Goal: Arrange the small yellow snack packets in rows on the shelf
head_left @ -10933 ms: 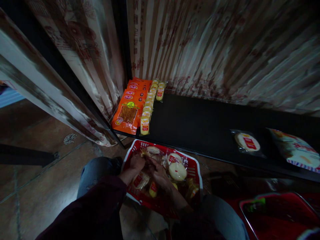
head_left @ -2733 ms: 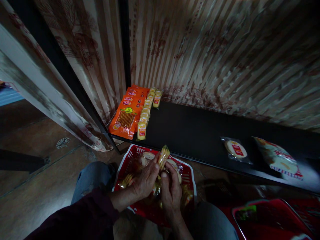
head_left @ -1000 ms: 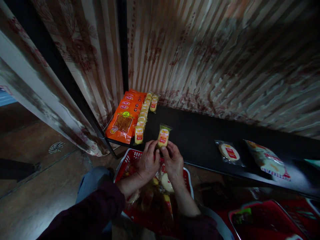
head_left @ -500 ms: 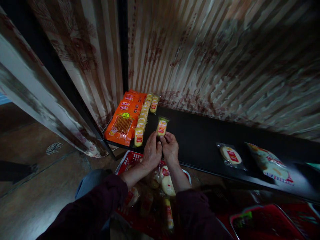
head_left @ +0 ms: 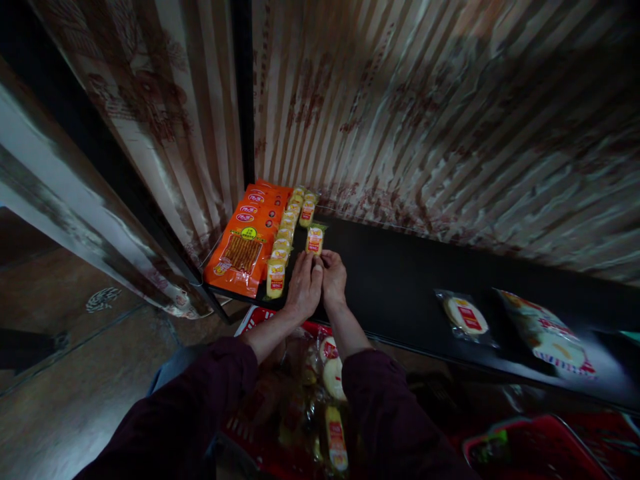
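Observation:
Between my fingertips is a small yellow packaged cake with a red and white label, just above the black shelf. My left hand grips its lower end from the left, and my right hand closes on it from the right. Just left of my hands runs an overlapping row of similar yellow packs. Behind the held cake lies another yellow pack. Orange snack bags overlap one another at the shelf's left end.
Below the shelf edge, a red basket holds several wrapped cakes. Farther right on the shelf lie a round wrapped cake and a larger snack bag. Another red basket is at the lower right. A dark post stands behind.
Both hands have moved the held cake forward and left, closer to the row and to the pack behind it. The view has shifted slightly.

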`<action>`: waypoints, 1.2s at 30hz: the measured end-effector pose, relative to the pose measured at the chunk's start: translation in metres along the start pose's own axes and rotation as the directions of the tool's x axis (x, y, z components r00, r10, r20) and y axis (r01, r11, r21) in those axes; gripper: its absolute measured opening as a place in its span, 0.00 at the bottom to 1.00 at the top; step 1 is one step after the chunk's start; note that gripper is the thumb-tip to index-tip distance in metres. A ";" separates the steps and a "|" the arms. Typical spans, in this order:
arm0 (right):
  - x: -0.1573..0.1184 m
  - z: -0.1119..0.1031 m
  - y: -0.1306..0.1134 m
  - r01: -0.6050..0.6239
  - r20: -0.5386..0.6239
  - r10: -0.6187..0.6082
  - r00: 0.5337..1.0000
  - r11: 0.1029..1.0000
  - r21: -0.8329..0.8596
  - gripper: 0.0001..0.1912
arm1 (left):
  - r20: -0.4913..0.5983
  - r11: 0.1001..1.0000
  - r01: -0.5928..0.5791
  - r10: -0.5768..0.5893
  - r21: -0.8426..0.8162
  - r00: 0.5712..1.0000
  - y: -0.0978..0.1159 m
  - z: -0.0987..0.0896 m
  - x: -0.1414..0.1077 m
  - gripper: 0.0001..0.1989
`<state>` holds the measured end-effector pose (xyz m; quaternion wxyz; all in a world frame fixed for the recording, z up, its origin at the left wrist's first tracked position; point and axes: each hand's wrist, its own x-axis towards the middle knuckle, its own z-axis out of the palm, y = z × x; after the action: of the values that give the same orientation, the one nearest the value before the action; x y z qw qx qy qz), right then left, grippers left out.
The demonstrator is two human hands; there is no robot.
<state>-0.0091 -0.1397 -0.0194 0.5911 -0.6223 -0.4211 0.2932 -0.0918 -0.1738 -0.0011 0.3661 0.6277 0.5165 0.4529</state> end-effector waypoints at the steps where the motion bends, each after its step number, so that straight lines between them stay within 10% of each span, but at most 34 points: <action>1: 0.003 0.001 0.001 0.006 0.002 -0.006 1.000 1.000 -0.020 0.14 | 0.001 1.000 0.003 -0.003 -0.003 1.000 -0.001 0.000 0.003 0.24; 36: 0.053 0.029 0.007 0.198 0.091 -0.179 0.980 0.937 -0.288 0.05 | 0.128 0.985 0.145 -0.132 -0.096 0.983 0.002 -0.004 0.051 0.25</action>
<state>-0.0073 -0.0790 -0.0229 0.5032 -0.6507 -0.5364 0.1888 -0.0919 -0.1245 0.0115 0.4601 0.5964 0.5112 0.4139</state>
